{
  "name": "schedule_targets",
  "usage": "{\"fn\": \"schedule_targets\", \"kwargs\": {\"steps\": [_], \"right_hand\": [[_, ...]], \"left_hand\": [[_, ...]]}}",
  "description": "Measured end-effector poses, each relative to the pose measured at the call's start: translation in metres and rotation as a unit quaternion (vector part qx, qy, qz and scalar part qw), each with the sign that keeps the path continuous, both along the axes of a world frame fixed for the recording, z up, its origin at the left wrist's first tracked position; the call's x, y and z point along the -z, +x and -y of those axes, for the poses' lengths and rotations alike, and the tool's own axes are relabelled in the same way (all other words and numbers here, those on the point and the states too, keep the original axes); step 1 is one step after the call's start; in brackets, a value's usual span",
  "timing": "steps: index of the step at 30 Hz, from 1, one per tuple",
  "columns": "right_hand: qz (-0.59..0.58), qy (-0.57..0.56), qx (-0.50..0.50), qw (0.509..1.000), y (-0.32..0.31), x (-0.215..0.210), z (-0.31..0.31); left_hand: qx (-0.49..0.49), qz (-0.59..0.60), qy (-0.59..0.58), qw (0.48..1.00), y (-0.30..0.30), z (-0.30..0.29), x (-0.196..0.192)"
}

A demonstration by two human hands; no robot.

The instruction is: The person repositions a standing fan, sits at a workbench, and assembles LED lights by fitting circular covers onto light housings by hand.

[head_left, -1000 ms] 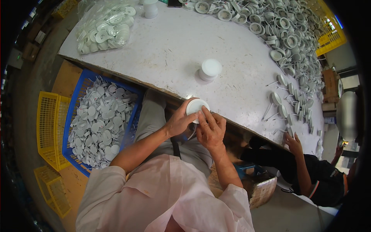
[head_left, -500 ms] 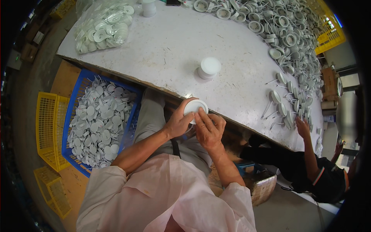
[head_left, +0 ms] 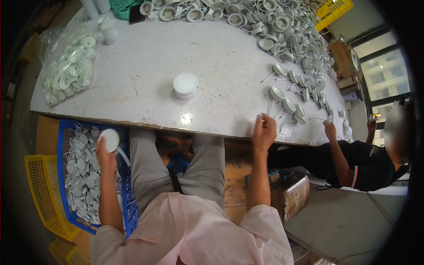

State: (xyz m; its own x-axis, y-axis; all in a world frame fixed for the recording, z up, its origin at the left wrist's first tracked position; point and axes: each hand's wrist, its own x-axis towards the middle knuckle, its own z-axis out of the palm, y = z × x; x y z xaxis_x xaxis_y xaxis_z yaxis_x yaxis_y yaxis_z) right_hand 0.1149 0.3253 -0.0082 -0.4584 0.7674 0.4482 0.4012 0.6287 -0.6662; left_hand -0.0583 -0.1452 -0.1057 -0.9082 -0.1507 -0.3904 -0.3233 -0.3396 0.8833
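My left hand (head_left: 105, 155) fingers clamped on white round disc part (head_left: 110, 139) over blue crate (head_left: 62, 132). Part light, stiff, smooth; best gripped by rim. My right hand (head_left: 263, 132) fingers curled together at desk (head_left: 145, 79) edge, apparently empty.

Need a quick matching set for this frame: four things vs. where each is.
Things:
1. left hand
2. right hand
3. stack of white discs
4. clear bag of white parts

Places:
A. middle of the white table
B. table's near edge
C. table's left end
D. over the blue crate, holding a white round part

Pairs: 1-D, 2-B, 3-A, 4-C
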Motion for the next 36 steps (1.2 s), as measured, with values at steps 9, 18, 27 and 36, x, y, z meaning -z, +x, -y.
{"fn": "schedule_targets", "kwargs": {"steps": [9,18,27,36], "right_hand": [[0.312,0.047,0.136,0.939,-0.020,0.003,-0.093],[0.034,0.009,0.024,0.999,-0.022,0.021,-0.038],[-0.087,-0.114,-0.165,0.976,-0.023,0.016,0.098],[-0.099,-0.059,-0.380,0.918,-0.025,0.021,0.158]], "left_hand": [[-0.044,0.155,-0.142,0.977,-0.001,0.285,0.146],[-0.125,0.145,-0.293,0.937,0.036,0.304,0.149],[0.393,-0.216,0.010,0.894,0.062,-0.123,-0.077],[0.355,-0.318,-0.093,0.874,0.056,-0.194,-0.110]]}}
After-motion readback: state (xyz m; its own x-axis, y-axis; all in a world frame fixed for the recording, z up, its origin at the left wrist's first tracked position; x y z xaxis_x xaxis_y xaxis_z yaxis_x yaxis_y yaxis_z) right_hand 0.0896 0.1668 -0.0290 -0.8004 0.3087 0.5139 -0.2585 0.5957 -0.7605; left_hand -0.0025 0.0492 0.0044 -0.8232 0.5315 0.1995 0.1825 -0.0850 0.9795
